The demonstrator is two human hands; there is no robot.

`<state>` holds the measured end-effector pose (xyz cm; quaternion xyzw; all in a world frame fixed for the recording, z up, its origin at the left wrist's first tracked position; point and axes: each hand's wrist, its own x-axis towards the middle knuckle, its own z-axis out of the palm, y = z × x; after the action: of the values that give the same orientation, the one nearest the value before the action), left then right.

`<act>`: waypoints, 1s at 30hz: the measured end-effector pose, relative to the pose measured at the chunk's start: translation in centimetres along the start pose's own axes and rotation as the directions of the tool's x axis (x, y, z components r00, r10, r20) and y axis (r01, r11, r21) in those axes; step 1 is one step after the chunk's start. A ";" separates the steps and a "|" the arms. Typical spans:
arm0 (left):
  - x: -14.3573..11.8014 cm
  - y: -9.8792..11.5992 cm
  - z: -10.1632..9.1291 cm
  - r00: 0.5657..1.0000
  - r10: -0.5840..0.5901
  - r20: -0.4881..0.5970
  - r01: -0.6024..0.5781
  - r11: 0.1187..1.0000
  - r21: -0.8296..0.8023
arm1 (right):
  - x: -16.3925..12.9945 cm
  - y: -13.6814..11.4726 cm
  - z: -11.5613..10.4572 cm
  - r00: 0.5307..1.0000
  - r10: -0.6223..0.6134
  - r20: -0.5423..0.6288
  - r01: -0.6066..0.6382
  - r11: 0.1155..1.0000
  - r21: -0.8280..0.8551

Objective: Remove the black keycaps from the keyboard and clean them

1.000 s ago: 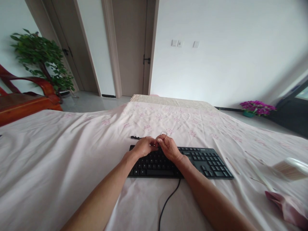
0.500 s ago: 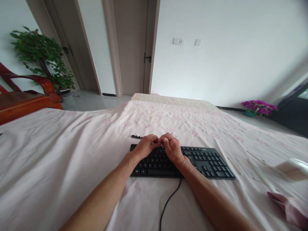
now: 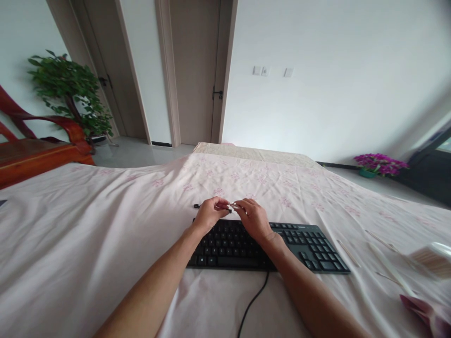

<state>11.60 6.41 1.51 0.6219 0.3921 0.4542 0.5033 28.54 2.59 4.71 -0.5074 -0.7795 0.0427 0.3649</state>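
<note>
A black keyboard (image 3: 236,249) lies on the pink-white cloth, its cable running toward me. Over its far edge, my left hand (image 3: 210,215) pinches a small black keycap (image 3: 230,211) at the fingertips. My right hand (image 3: 254,217) is closed on a thin metal wire keycap puller (image 3: 234,205), whose prongs point left toward the left fingers. Both hands are nearly touching and cover part of the top key rows. Just beyond my left hand, loose black keycaps (image 3: 196,206) rest on the cloth, partly hidden by the fingers.
To the right lie a thin stick (image 3: 348,253), more slender sticks, a clear container of cotton swabs (image 3: 433,259) and a dark pink cloth (image 3: 424,312). A wooden chair (image 3: 52,136) and a leafy plant (image 3: 70,91) stand at the left.
Both hands have lifted off the keys toward the keyboard's far edge. The keycap and the wire prongs now show between the fingers. The camera view has tilted up slightly.
</note>
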 end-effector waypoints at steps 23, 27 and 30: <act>0.3 -0.9 -7.0 0.840 0.065 -0.539 0.028 0.986 0.162 | 2.9 0.9 1.3 0.908 0.336 0.252 -0.308 0.940 -0.145; 0.2 -1.9 -7.3 0.795 0.049 -0.605 0.071 0.983 0.172 | 3.7 0.1 2.4 0.888 0.366 0.278 -0.296 0.918 -0.264; 0.3 -2.3 -7.4 0.795 0.053 -0.604 0.064 0.983 0.172 | 3.9 -0.3 3.3 0.887 0.359 0.290 -0.265 0.911 -0.316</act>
<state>4.55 9.07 -0.06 0.4863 0.5743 0.5896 0.2933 25.45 6.60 4.51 -0.6563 -0.7366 0.0831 0.1404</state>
